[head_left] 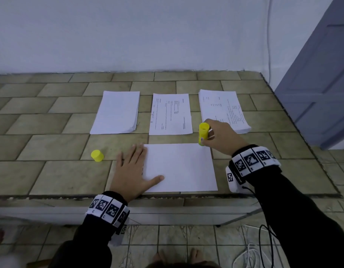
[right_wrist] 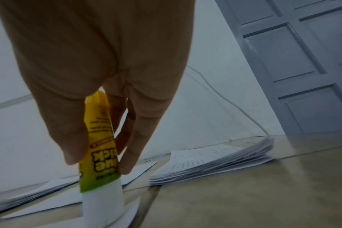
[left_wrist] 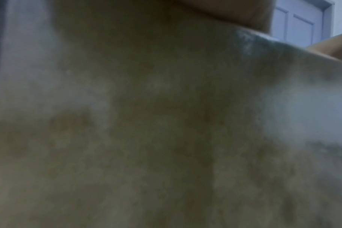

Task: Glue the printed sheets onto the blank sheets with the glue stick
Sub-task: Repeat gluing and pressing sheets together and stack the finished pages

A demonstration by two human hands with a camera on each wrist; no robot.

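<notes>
The counter [head_left: 51,147] is tiled in mottled, faintly glossy stone. Between the fingers [right_wrist: 139,138], the glue stick [right_wrist: 100,154] is smooth plastic with a shiny label. Beneath them lies a matt paper sheet [head_left: 182,167].

Head view: dim, cool, even light; source not visible; soft shadows only.
Edges: wide-angle bend; desk [head_left: 51,167] lines curve outward.
Sharpness: print on the sheets [head_left: 170,114] too small to read.
Left wrist view: dark, noisy, nearly all blurred desk surface.
Right wrist view: motion blur; white wall [right_wrist: 20,131] washed out; glue stick [right_wrist: 100,154] label partly legible.
</notes>
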